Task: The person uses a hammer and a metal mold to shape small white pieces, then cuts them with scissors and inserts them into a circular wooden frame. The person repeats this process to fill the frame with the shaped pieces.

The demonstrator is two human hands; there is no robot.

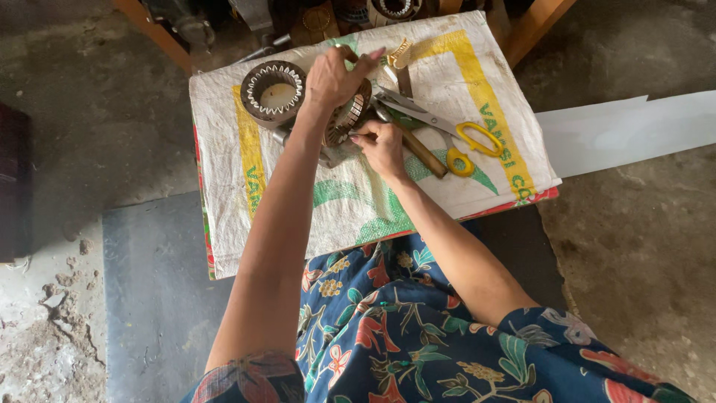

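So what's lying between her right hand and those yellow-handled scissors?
In the head view, a wooden handle of some tool lies slanting between the right hand and the yellow-handled scissors, on the woven sack cloth. The scissor blades pass just above it.

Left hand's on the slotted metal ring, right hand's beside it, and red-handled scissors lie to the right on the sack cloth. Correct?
Not quite: the scissors have yellow handles, not red, as the head view shows. The rest holds: the left hand is on the slotted metal ring, the right hand beside it, all on the sack cloth.
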